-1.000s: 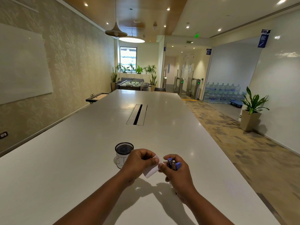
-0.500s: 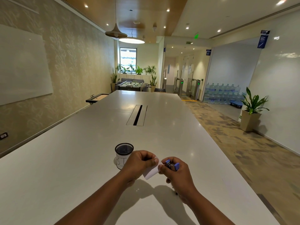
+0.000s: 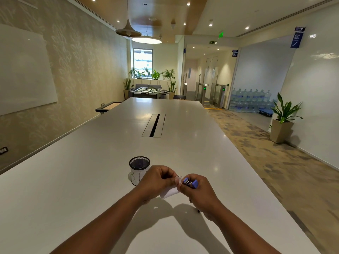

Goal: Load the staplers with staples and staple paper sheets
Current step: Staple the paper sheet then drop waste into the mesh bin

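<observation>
A small blue stapler (image 3: 190, 183) sits in my right hand (image 3: 199, 191), whose fingers wrap around it so only its top shows. My left hand (image 3: 156, 182) pinches a small white paper sheet (image 3: 169, 193), which hangs between the two hands just above the white table (image 3: 91, 180). The paper's upper edge meets the stapler's mouth. Any staples are too small to make out.
A black mesh cup (image 3: 139, 169) with a white handwritten label stands on the table just left of my left hand. A cable slot (image 3: 154, 125) runs along the table's middle. The table's right edge drops to patterned carpet.
Both hands have drifted slightly left and closer together. The paper has been drawn up toward the stapler's mouth.
</observation>
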A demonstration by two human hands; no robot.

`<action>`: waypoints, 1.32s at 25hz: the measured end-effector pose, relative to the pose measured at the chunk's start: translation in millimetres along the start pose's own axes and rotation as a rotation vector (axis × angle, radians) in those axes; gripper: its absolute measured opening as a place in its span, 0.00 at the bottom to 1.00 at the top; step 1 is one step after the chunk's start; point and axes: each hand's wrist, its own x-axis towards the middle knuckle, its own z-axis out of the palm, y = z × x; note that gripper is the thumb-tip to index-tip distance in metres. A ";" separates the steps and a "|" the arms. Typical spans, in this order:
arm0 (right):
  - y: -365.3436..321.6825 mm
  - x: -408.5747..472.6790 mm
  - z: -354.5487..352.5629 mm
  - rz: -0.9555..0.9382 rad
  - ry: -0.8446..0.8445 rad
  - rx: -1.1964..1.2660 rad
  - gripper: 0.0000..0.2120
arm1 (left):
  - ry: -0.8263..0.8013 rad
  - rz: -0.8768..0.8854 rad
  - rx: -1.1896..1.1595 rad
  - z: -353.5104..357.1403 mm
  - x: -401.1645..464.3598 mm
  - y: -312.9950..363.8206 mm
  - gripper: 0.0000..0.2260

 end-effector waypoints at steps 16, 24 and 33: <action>1.1 6.2 4.7 0.158 0.194 0.318 0.07 | 0.096 -0.238 -0.696 29.6 -4.4 -10.9 0.21; 6.9 9.1 6.1 0.218 0.216 0.381 0.07 | 0.087 -0.176 -0.505 26.6 -4.4 -7.9 0.23; 1.5 9.1 11.3 0.182 0.226 0.344 0.04 | 0.188 -0.263 -0.792 34.4 -1.3 -10.5 0.14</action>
